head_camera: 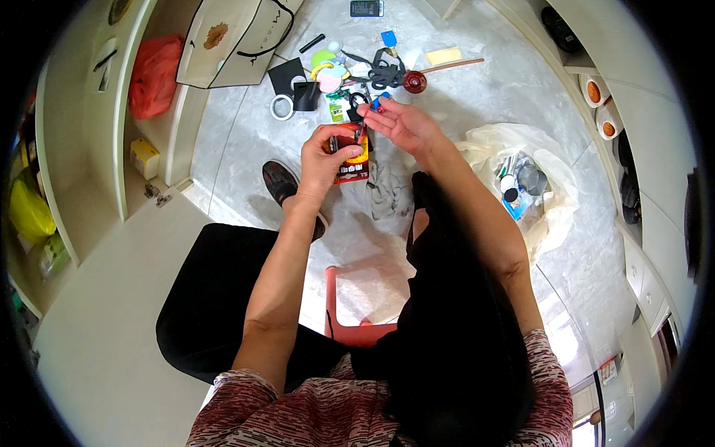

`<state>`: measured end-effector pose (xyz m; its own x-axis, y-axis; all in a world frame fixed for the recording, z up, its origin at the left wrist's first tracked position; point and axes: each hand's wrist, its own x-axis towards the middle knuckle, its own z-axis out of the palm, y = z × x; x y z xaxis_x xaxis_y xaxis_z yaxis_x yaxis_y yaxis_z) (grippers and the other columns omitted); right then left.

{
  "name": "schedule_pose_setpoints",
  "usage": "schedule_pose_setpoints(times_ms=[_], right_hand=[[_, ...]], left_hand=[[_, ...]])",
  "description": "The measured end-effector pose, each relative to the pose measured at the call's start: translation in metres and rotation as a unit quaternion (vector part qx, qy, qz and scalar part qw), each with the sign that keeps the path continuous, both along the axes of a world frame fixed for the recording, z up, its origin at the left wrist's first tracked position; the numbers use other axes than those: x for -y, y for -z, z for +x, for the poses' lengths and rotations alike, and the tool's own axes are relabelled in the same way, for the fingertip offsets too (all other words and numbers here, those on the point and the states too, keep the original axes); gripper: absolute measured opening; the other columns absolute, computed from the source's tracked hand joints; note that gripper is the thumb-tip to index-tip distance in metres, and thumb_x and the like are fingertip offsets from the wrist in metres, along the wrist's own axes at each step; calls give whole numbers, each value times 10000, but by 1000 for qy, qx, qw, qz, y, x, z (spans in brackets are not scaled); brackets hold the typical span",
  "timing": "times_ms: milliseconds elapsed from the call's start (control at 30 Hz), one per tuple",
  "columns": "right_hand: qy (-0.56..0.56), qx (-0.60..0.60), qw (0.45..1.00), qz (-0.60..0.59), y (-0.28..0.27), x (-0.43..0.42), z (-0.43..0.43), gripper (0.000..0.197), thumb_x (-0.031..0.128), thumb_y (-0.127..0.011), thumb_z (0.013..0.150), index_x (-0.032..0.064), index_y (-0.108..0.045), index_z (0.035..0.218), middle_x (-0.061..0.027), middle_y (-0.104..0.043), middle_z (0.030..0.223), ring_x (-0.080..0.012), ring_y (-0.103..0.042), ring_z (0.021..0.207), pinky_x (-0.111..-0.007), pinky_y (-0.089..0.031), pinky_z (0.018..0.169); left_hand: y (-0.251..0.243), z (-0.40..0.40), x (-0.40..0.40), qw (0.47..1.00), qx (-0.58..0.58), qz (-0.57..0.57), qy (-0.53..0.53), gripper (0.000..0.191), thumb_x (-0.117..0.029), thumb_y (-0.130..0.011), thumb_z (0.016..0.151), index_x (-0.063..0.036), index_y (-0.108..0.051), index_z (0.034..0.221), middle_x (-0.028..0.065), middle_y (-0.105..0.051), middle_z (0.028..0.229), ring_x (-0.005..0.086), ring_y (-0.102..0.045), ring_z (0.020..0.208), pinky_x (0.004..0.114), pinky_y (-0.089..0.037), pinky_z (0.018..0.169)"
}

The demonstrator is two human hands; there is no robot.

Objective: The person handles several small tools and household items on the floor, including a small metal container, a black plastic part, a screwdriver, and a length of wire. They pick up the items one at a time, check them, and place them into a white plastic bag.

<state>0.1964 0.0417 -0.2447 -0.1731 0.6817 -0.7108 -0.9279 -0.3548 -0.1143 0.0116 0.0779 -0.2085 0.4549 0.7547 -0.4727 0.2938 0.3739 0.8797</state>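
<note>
My left hand (324, 159) grips a red and yellow printed card package (357, 165), which bears writing and seems to have dark contents under its upper part. My right hand (406, 125) is just beyond the package's upper right corner, palm partly up, fingers pointing left. A thin reddish strip or tool (363, 132) shows between its fingertips and the package; whether the right hand holds it is unclear. Behind the right fingers lies a small blue item (381, 100). A crumpled grey cloth (389, 190) is on the floor below the hands.
Beyond the hands lie a tape roll (281, 107), dark cord (387, 72), a round red object with a stick (415, 82) and a phone (367, 8). A lined waste bag (553, 223) stands right. Cabinets flank both sides, with a door (128, 302) open at left. A pink stool (363, 335) is beneath me.
</note>
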Motion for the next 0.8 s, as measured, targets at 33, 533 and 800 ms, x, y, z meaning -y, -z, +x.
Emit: schedule_pose_setpoints(times_ms=[33,533,800], right_hand=[[6,-8,1000,11,1,0,-2,152,131,-501,886,23,-449,980,-205,-564,1072,-265,-564,1025,-333,-477,874],[75,53,995,35,-2,12,-19,200,122,-573,844,-9,-497,974,-189,-581,986,-292,-591,949,-369,-512,812],[83,98,992,18,-13,11,-21,181,87,-580,826,-15,-502,953,-159,-581,928,-286,-608,902,-365,-529,778]], left_hand=[[2,0,1,998,-12,65,16,210,-11,-701,705,-26,-619,898,27,-587,928,95,-560,774,214,-470,698],[-3,14,7,992,4,-102,-74,208,-183,-601,840,6,-631,920,31,-618,787,78,-545,682,199,-450,627],[5,13,7,993,-1,-115,-41,127,-142,-637,805,-25,-609,845,15,-608,738,81,-554,669,222,-466,618]])
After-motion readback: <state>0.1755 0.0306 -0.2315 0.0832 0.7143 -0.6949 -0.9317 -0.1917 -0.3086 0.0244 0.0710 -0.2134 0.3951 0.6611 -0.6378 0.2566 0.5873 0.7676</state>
